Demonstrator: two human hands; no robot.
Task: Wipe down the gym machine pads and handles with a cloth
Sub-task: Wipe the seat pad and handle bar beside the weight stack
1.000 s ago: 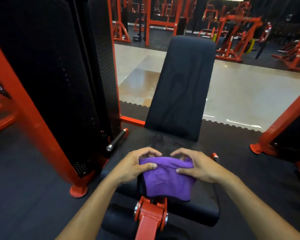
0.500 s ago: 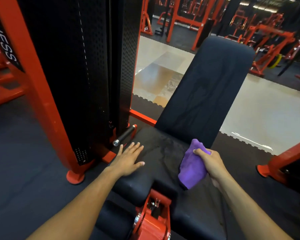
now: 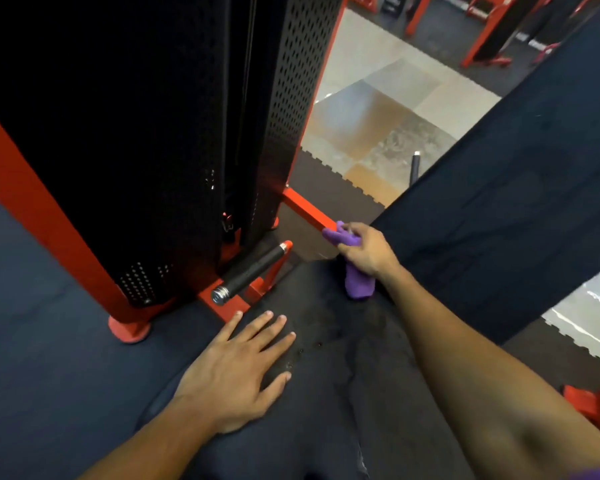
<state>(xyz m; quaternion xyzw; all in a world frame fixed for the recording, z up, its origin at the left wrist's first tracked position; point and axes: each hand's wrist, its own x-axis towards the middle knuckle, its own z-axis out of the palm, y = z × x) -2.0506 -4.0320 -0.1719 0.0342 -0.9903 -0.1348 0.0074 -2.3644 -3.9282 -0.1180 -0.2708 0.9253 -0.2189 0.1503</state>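
My right hand [image 3: 368,252] grips a bunched purple cloth [image 3: 357,287] at the back left corner of the black seat pad [image 3: 329,375], where the seat meets the black back pad [image 3: 520,174]. One end of the cloth sticks out above my fingers, the rest hangs below my palm onto the seat. My left hand [image 3: 238,368] lies flat on the seat's left side with fingers spread. A black knurled handle [image 3: 253,270] with a steel end cap juts out just beyond my left fingertips.
The weight stack's black perforated shroud [image 3: 174,133] and red frame [image 3: 42,209] rise close on the left, with a red foot [image 3: 129,329] on the dark rubber floor. A red crossbar [image 3: 307,209] runs behind the seat. Tiled floor and more red machines lie beyond.
My view has leaned in closer. My right hand carried the cloth from the seat's right side leftward and back to the seat's rear corner. My left hand stayed flat on the seat.
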